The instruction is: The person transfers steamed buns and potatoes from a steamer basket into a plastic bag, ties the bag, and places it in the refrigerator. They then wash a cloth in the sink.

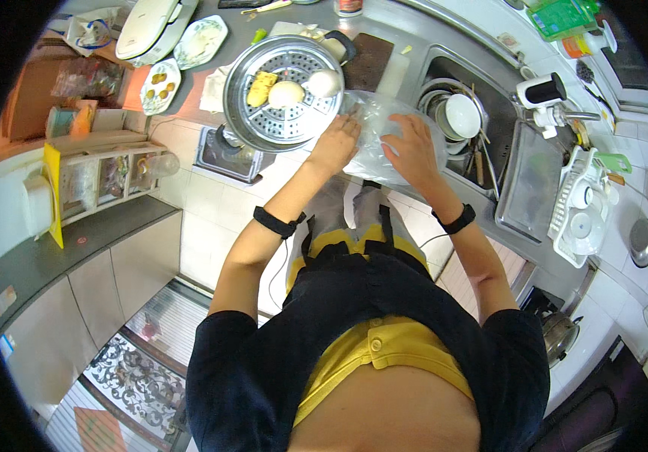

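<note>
A clear plastic bag (370,121) lies at the counter's front edge, spread between my two hands. My left hand (336,141) has its fingers curled on the bag's left side, close to the rim of a metal steamer pot. My right hand (413,148) rests over the right side of the bag, thumb and fingers apart. In the steamer pot (296,129), on a perforated tray, sit a yellow piece of food (262,88), a round pale bun (286,94) and a whiter bun (324,83).
To the right, a sink (493,155) holds stacked bowls (462,116). Beyond it stands a white dish rack (570,220). Left of the pot are a plate with small brown pieces (154,100), another plate (211,34) and a white appliance (146,25). A dark board (366,59) lies behind the bag.
</note>
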